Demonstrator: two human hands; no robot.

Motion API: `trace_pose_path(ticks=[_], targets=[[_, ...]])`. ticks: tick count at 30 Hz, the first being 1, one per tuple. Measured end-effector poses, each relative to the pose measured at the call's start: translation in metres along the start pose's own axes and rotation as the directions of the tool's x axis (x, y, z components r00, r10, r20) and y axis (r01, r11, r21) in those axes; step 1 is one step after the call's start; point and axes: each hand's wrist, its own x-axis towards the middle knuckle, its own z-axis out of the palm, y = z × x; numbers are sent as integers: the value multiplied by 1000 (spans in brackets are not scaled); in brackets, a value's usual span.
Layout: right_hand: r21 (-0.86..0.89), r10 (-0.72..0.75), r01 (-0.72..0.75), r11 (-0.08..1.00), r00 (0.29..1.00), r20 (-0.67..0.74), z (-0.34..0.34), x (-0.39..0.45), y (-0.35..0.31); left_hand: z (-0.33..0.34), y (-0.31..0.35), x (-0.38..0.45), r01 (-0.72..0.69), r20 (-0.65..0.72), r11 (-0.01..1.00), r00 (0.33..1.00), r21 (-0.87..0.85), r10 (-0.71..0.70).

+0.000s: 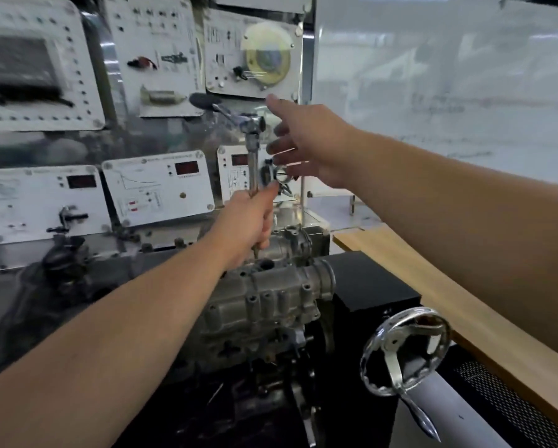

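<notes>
Steel ratchet shaft upright, wrapped by left hand fingers.

Black stand bears grey engine block.

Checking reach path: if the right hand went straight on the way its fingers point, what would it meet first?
Probably the ratchet head atop the extension bar that the left hand grips; the open right hand points left at it, close by. Depth is unclear, so it could miss.
</notes>
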Motion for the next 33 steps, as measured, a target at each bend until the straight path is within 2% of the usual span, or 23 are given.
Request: trace_pose_path(ticks=[3, 6, 10, 18, 25, 31, 33], targets=[[4, 37, -37, 999, 997, 62, 10, 22, -21, 21, -1, 7, 18, 55, 1000, 998, 8, -18], [-162, 69, -62, 985, 997, 43, 10, 38, -29, 29, -11, 16, 45, 51, 999, 998, -11, -44], [-317, 74, -63, 946, 997, 22, 14, 54, -24, 34, -22, 28, 27, 79, 997, 996, 75, -33], [-302, 87, -65, 951, 994, 59, 15, 69, 4, 42, -43, 38, 66, 102, 997, 992, 42, -70], [-283, 57, -35, 958, 996, 73, 13, 73, 8, 42, -46, 43, 46, 126, 999, 991, 23, -49], [-352, 49, -7, 936, 993, 110, 14, 81, 9, 41, -46, 47, 57, 129, 998, 990, 4, -57], [-444, 3, 64, 894, 989, 149, 10, 83, 9, 41, -48, 49, 58, 133, 998, 989, 27, -61]])
